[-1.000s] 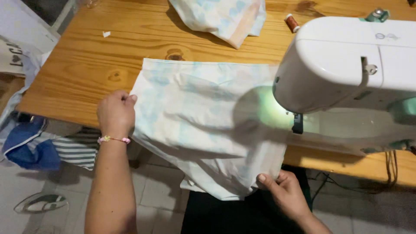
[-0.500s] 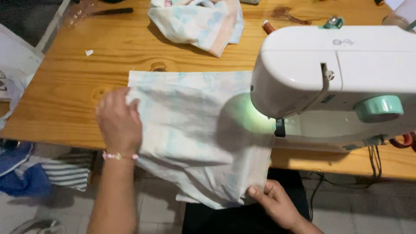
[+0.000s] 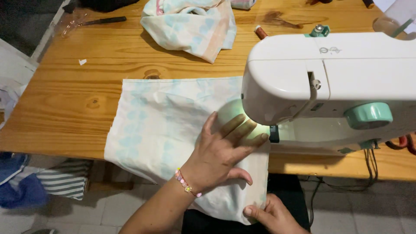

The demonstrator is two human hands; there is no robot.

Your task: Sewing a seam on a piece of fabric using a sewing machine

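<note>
Pale white-and-blue printed cotton fabric panel [image 3: 164, 130] lies flat across the front edge of the orange pine wooden table [image 3: 65, 117], long axis running left-right toward the needle of the white sewing machine with mint dial [image 3: 329, 82]. Left hand [image 3: 221, 151] presses flat, fingers spread, nearest the needle. Right hand [image 3: 273, 214] pinches the overhanging lower hem below the table edge.

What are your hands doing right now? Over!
Left hand flat on pale patterned fabric, fingers by sewing machine. Right hand pinching fabric's lower edge. Nothing blocking.
</note>
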